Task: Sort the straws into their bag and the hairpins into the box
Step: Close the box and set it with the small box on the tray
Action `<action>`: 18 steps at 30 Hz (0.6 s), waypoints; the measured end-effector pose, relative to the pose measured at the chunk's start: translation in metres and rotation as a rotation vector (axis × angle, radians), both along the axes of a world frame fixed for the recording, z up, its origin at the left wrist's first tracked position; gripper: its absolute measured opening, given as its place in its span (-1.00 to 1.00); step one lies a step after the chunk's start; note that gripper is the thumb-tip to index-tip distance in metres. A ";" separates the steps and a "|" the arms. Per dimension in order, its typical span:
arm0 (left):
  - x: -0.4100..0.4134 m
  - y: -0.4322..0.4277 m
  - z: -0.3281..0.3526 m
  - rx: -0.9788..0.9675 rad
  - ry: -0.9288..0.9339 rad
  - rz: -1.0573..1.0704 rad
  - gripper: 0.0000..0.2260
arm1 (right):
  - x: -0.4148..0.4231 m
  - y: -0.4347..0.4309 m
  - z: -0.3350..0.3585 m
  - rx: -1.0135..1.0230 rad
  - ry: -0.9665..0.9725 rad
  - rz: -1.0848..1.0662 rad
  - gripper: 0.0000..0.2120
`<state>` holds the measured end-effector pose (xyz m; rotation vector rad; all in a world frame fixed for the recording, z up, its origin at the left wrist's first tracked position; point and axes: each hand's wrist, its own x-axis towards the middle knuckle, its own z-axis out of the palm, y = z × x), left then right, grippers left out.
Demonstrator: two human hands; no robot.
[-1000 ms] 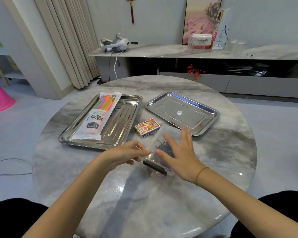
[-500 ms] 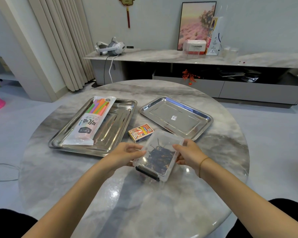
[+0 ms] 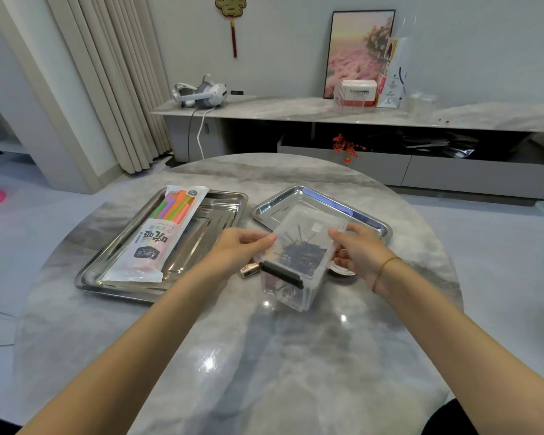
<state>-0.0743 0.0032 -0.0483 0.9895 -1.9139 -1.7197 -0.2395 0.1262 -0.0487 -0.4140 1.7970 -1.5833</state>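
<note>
While the marble table (image 3: 233, 356) carries 2 steel trays, the left tray (image 3: 208, 221) holding the straw bag (image 3: 161, 237), the right tray (image 3: 314, 199) sits half hidden behind the clear box (image 3: 292, 287). My left hand (image 3: 236, 249) and right hand (image 3: 358, 249) grip its long sides, fingers curled. Dark hairpins (image 3: 302, 251) lie heaped inside. A small carton (image 3: 248, 270) peeks out under my left hand.

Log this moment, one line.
left hand, right hand: hold clear box | hairpins: inside box | straw bag: on left tray

A thin gold bracelet (image 3: 386, 271) on the right wrist, dark trousers (image 3: 442, 423).
</note>
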 end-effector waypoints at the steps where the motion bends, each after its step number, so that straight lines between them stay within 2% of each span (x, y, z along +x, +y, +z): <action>1: -0.009 -0.002 0.002 0.008 0.016 0.000 -0.80 | -0.007 -0.003 0.002 -0.013 0.008 -0.009 -0.75; 4: -0.032 -0.009 0.005 0.052 0.043 -0.004 -0.78 | -0.025 -0.008 0.007 -0.017 0.051 -0.049 -0.67; 8: -0.062 -0.017 0.002 0.213 0.104 0.003 -0.72 | -0.050 -0.012 0.011 -0.034 0.146 -0.109 -0.54; 13: -0.101 -0.019 -0.004 0.373 0.221 0.010 -0.74 | -0.077 -0.015 0.000 -0.046 0.162 -0.159 -0.58; 18: -0.132 -0.022 -0.017 0.394 0.266 0.018 -0.79 | -0.096 -0.010 -0.011 -0.096 0.092 -0.179 -0.54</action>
